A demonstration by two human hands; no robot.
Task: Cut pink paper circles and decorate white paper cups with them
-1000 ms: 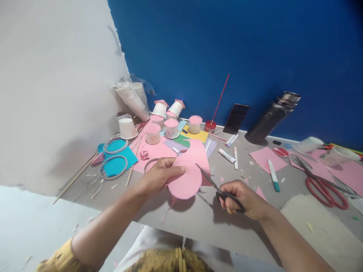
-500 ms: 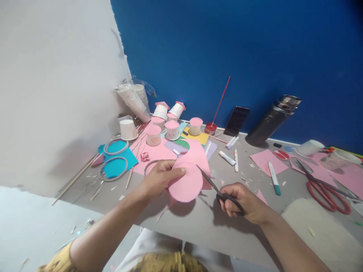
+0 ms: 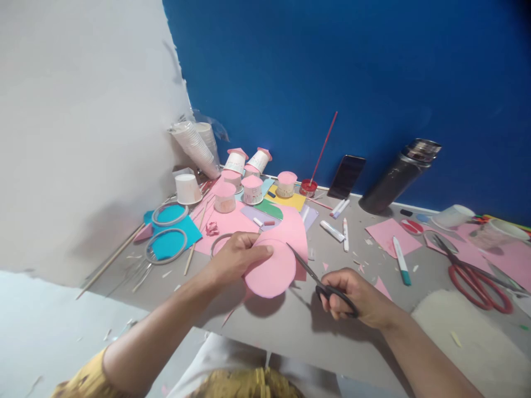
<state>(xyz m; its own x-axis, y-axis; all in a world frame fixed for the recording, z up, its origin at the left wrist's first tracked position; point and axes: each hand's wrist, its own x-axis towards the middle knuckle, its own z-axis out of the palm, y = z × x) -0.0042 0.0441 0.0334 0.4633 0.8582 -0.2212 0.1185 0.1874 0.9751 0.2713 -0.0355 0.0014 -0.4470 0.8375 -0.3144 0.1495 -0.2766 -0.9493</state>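
Note:
My left hand [image 3: 234, 257] pinches a pink paper circle [image 3: 270, 271] and holds it just above the grey table [image 3: 290, 326], thumb on top. My right hand [image 3: 357, 293] grips black-handled scissors [image 3: 319, 279], fingers through the handles. The blades point up-left and their tip meets the right edge of the circle, where it joins a larger pink sheet [image 3: 290, 226] behind it.
Upturned paper cups with pink tops [image 3: 249, 179] and a cup stack [image 3: 194, 143] stand at the back left. Wire rings lie on blue paper [image 3: 168, 235]. Markers [image 3: 400, 251], red scissors [image 3: 477, 273], a phone [image 3: 346, 176], a dark flask [image 3: 398, 172] and pink sheets lie right.
The pink circle has turned slightly in my left hand and sits a little lower. The scissors stay at its right edge. The view has shifted a little.

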